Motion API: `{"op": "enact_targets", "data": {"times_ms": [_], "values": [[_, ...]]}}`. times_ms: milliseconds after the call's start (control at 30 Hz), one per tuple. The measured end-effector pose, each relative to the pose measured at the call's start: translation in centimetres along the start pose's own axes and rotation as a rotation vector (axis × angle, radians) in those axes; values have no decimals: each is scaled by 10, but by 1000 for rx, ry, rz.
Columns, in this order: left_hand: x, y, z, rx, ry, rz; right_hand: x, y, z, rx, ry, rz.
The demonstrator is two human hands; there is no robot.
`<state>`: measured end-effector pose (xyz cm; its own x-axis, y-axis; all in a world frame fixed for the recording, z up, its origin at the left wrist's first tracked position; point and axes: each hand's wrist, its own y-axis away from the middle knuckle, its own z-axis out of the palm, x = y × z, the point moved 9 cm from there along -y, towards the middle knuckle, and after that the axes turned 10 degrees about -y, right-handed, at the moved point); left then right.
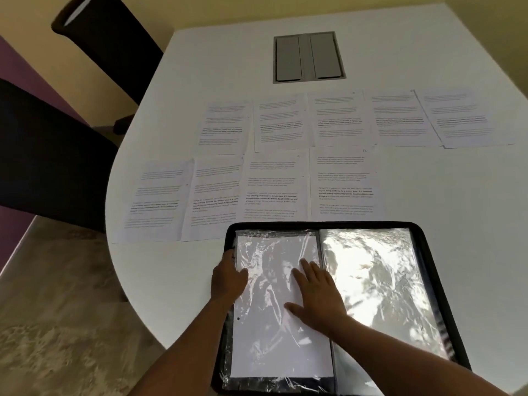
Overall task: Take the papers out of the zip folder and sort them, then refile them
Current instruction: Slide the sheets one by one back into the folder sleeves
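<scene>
A black zip folder (445, 304) lies open at the near edge of the white table (428, 195). Its left page is a clear plastic sleeve (271, 324) with a white sheet inside, blank side up. The right sleeve (374, 281) shines and looks empty. My left hand (227, 278) grips the left edge of the left sleeve, thumb on top. My right hand (317, 295) lies flat on that sleeve with fingers spread. Several printed papers (274, 190) lie in two rows on the table beyond the folder.
A grey cable hatch (308, 57) is set into the table further back. Two dark office chairs (57, 155) stand to the left of the table. Patterned carpet (57, 310) shows at lower left.
</scene>
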<state>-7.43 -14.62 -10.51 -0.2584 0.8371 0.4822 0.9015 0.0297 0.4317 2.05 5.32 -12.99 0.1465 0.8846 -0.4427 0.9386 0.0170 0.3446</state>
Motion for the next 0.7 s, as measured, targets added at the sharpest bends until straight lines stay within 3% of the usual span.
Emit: {"op": "enact_targets", "data": {"times_ms": [300, 700], "values": [[33, -64, -38, 160, -5, 63, -29, -88, -57, 152, -242, -1], [86, -258, -120, 272, 19, 61, -69, -299, -154, 233, -550, 29]]}}
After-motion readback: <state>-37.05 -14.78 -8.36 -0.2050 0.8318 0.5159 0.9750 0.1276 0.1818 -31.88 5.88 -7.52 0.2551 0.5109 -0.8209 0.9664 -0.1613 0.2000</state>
